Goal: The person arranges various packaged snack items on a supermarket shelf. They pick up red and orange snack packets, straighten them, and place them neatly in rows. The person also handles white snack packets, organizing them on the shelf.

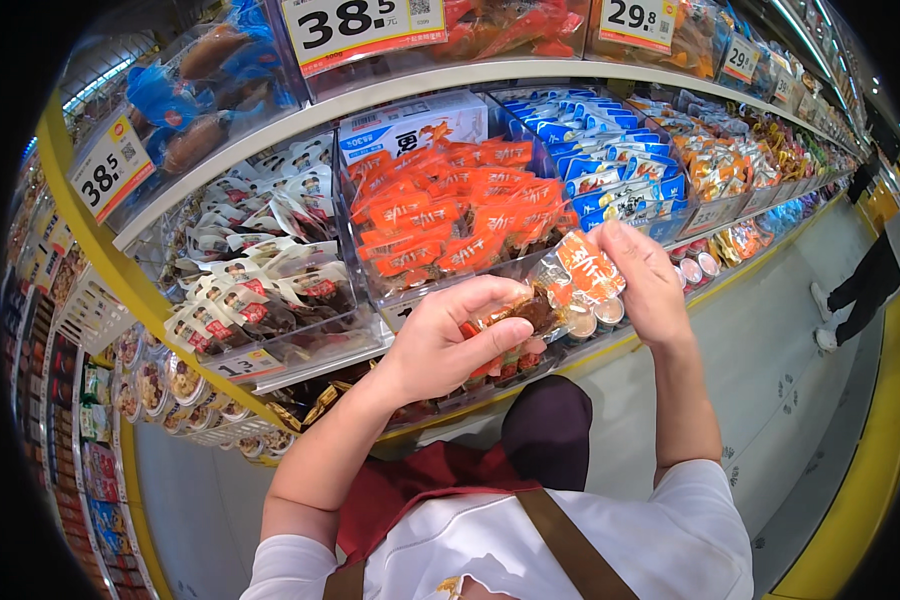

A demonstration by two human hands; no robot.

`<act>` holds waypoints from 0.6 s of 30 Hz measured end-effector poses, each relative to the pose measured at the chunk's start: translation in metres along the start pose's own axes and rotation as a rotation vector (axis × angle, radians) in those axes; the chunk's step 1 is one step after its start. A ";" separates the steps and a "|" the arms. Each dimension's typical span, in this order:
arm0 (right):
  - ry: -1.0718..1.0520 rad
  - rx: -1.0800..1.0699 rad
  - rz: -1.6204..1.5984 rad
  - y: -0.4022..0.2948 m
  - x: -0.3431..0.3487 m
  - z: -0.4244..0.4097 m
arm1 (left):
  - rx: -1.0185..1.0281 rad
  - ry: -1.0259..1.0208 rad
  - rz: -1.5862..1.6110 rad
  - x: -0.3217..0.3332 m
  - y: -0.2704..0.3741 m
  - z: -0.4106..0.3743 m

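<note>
Between my two hands, in front of the shelf, is a clear snack packet (581, 270) with an orange and white printed top and brown food inside. My left hand (461, 337) grips its brown, filled end between thumb and fingers. The printed end is pinched by my right hand (641, 277). Just behind them a clear bin holds a heap of orange-topped snack packets (450, 210). White-topped packets (255, 292) fill the bin to the left, and blue and white packets (622, 165) the one to the right.
Above runs a white shelf edge (495, 73) with price signs. A yellow upright post (90, 217) stands at the left, near tubs of mixed snacks (184, 379). Small round tubs sit low beyond my right hand. Another person's legs (859, 289) show in the aisle at the right.
</note>
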State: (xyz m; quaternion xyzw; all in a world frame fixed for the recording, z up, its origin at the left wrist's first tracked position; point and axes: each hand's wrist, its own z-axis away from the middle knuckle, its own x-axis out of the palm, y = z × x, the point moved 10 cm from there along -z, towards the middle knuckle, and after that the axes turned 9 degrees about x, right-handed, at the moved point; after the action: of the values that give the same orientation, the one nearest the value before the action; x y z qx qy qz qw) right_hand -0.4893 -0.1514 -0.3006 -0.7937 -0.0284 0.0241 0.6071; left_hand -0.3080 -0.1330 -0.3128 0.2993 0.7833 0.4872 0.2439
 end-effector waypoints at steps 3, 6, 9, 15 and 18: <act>-0.032 0.067 0.025 -0.011 -0.016 -0.002 | -0.061 0.068 -0.032 -0.009 -0.007 0.005; -0.142 0.075 0.061 -0.005 0.003 0.004 | 0.144 0.126 -0.365 -0.011 0.009 0.001; -0.190 0.036 0.256 -0.023 0.034 0.016 | 0.200 0.131 -0.642 -0.003 0.021 0.001; -0.151 0.170 -0.229 -0.002 0.021 0.009 | -0.125 0.033 0.196 0.011 -0.018 0.005; -0.360 0.296 -0.553 0.004 0.036 0.009 | -0.313 0.045 1.110 0.041 -0.034 0.015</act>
State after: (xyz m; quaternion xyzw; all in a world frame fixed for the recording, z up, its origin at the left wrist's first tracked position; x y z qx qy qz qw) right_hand -0.4540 -0.1409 -0.3070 -0.6426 -0.3445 0.0022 0.6844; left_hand -0.3344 -0.1069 -0.3532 0.6153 0.4323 0.6587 -0.0236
